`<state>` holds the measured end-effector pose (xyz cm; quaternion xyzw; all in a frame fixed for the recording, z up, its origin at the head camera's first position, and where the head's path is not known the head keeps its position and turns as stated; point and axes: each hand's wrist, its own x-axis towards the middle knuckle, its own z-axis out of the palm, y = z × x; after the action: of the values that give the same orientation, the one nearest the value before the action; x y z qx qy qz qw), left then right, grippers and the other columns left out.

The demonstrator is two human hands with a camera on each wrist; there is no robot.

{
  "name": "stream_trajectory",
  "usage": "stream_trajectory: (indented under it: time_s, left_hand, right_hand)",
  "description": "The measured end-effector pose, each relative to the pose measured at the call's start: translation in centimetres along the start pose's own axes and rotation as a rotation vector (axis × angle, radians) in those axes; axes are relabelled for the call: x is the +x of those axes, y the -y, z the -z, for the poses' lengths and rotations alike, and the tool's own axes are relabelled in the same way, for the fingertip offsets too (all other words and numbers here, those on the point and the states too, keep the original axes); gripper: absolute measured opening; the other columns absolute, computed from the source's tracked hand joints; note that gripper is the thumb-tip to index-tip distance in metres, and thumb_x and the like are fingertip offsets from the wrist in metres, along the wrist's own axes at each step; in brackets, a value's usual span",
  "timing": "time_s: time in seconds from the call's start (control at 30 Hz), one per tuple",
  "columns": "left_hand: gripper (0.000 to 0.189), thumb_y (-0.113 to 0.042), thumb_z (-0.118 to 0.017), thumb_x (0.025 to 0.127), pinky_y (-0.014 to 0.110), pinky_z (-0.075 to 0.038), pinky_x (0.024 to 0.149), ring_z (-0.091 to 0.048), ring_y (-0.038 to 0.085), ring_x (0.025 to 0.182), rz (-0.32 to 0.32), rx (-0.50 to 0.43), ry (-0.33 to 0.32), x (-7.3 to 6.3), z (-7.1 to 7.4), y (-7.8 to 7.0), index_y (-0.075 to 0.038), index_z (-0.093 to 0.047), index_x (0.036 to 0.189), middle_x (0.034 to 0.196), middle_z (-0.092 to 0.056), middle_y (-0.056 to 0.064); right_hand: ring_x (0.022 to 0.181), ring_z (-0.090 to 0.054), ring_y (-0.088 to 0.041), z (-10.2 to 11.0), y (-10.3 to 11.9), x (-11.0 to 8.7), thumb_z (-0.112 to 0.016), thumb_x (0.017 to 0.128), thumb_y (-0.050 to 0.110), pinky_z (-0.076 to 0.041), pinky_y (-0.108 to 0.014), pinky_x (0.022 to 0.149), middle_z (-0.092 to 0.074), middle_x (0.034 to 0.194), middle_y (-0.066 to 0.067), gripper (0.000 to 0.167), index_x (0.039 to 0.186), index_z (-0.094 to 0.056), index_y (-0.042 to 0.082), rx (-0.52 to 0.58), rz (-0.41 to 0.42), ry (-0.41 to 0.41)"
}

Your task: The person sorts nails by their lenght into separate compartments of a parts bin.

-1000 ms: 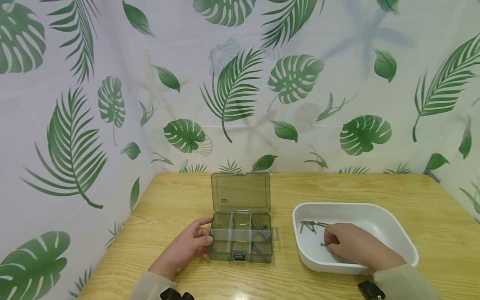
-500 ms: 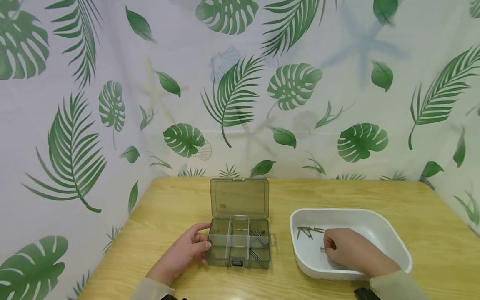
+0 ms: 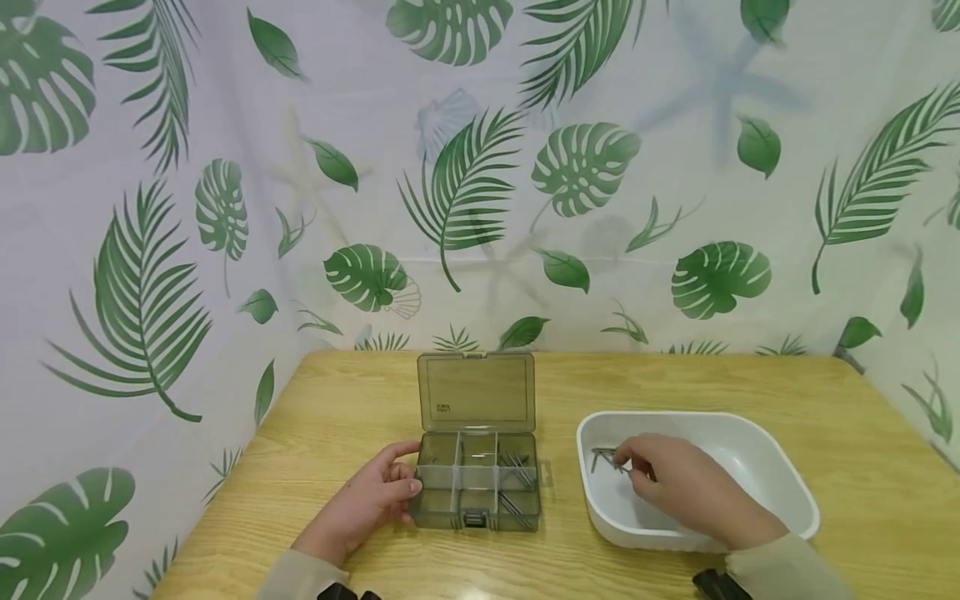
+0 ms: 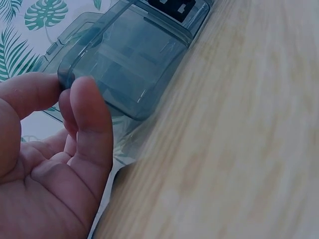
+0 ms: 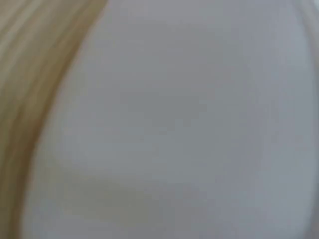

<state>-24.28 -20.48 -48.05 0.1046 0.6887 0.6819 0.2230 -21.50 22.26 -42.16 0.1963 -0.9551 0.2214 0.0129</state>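
My left hand [image 3: 375, 493] grips the left edge of the smoky plastic compartment box [image 3: 435, 500] by thumb and fingers, I'd judge to keep it from sliding. The hinged lid [image 3: 476, 392] sits back on the far side, leaving the inside reachable; slim metal fasteners [image 3: 516, 507] lie down its right column, some far, some near. On the right, my right hand [image 3: 682, 481] reaches into the white tray [image 3: 615, 510], fingertips at the loose fasteners [image 3: 602, 452] on its left; whether I have one pinched, I cannot tell.
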Motion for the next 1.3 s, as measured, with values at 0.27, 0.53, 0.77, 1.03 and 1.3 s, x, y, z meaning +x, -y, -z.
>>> stream_trajectory:
  time_s: [0.27, 0.53, 0.77, 1.03, 1.3]
  left_hand:
    - [0.067, -0.008, -0.061, 0.101, 0.034, -0.055, 0.067, -0.045, 0.013, 0.065, 0.001, 0.000, 0.005, 0.1, 0.0, 0.0, -0.005, -0.025, 0.158, 0.095, -0.052, 0.004]
    - [0.069, -0.009, -0.062, 0.101, 0.033, -0.055, 0.066, -0.045, 0.013, 0.064, -0.012, -0.004, -0.002, 0.4, -0.2, -0.4, -0.005, -0.024, 0.158, 0.092, -0.051, 0.004]
    - [0.070, -0.011, -0.064, 0.100, 0.034, -0.055, 0.067, -0.045, 0.014, 0.066, 0.000, -0.014, 0.007, 0.2, -0.2, -0.1, -0.005, -0.024, 0.158, 0.093, -0.051, 0.004]
    - [0.068, -0.011, -0.062, 0.102, 0.034, -0.055, 0.067, -0.047, 0.015, 0.068, -0.003, -0.006, 0.008, 0.1, 0.0, -0.1, -0.005, -0.024, 0.158, 0.095, -0.051, 0.005]
    - [0.069, -0.012, -0.061, 0.102, 0.034, -0.055, 0.066, -0.049, 0.014, 0.068, 0.002, -0.020, 0.016, -0.1, -0.1, -0.3, -0.004, -0.022, 0.158, 0.095, -0.052, 0.005]
  right_hand:
    - [0.067, -0.046, -0.003, -0.3, 4.0, 1.4, -0.061, 0.094, 0.004, -0.043, -0.026, 0.062, -0.056, 0.081, 0.018, 0.022, 0.104, -0.072, 0.021, 0.047, 0.144, -0.038]
    - [0.064, -0.046, -0.003, -1.9, 8.8, 3.4, -0.064, 0.095, 0.006, -0.044, -0.025, 0.059, -0.053, 0.078, 0.018, 0.018, 0.105, -0.074, 0.017, 0.050, 0.254, -0.021]
    - [0.068, -0.047, -0.006, -3.5, 10.9, 4.7, -0.062, 0.095, 0.008, -0.044, -0.026, 0.061, -0.052, 0.080, 0.017, 0.020, 0.108, -0.074, 0.018, 0.028, 0.273, 0.022]
    - [0.067, -0.047, -0.004, -5.0, 12.5, 6.0, -0.062, 0.095, 0.008, -0.044, -0.024, 0.060, -0.052, 0.080, 0.017, 0.020, 0.108, -0.075, 0.017, 0.016, 0.315, 0.017]
    - [0.076, -0.056, -0.007, -5.0, 13.0, 6.2, -0.068, 0.096, 0.017, -0.049, -0.027, 0.065, -0.060, 0.092, 0.012, 0.019, 0.115, -0.073, 0.017, 0.028, 0.296, 0.040]
